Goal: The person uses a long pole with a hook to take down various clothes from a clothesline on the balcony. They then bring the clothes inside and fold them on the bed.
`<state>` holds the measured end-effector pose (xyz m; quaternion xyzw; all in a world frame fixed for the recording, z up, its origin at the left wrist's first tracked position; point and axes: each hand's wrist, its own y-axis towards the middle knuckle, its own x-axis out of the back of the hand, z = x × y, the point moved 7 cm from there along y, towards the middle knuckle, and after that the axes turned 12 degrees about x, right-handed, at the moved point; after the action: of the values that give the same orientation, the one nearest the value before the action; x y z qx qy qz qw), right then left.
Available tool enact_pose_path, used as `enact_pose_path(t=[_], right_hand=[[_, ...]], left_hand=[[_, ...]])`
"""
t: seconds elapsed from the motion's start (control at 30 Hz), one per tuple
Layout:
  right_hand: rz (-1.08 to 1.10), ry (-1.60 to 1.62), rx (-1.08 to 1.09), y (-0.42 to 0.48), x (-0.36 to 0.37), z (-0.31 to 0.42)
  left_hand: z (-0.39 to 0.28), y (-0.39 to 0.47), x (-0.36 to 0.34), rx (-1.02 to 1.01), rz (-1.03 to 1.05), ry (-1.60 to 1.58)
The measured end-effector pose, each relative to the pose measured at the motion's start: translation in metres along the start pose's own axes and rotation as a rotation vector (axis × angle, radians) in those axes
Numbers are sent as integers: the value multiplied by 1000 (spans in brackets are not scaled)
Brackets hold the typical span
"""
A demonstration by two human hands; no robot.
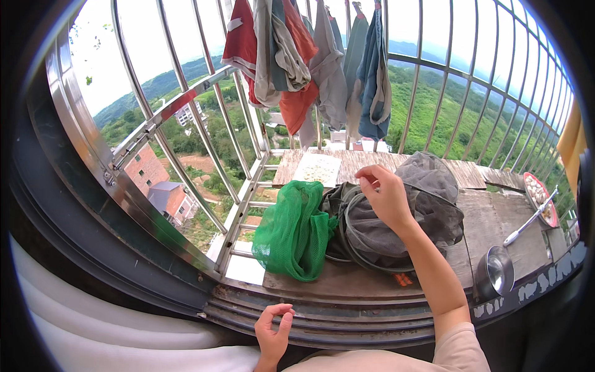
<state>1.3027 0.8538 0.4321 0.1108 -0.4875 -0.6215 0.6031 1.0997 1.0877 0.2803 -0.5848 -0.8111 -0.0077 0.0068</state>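
My right hand (pixel 388 197) reaches forward over a folded grey mesh net with hoop rims (pixel 372 228). Its fingers are curled and the thumb is close to the index finger; whether something small sits between them cannot be made out. Beyond it, a white sheet (pixel 318 168) carries small scattered bits. Left of the grey net, a bunched green mesh bag (pixel 297 232) rests against it. My left hand (pixel 274 330) is low in front of the window track (pixel 325 321), fingers bent, thumb apart from the index finger, nothing visible in it.
Wooden boards (pixel 492 218) form the ledge inside a metal bar cage (pixel 446 69). Clothes (pixel 297 60) hang above the far edge. At right are a metal bowl (pixel 495 272), a long-handled tool (pixel 530 216) and a red-rimmed dish of pale pieces (pixel 539 195). Gaps show between rungs (pixel 260 204) at left.
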Motion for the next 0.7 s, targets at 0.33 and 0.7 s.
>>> enact_pose_path(t=[0.33,0.7], right_hand=[[863,-500,-78,51,-180,-205],[843,-329,-145,49,-247,-244]], left_hand=[[6,15,-12,52,138,213],[58,25,-9,646,370,-395]])
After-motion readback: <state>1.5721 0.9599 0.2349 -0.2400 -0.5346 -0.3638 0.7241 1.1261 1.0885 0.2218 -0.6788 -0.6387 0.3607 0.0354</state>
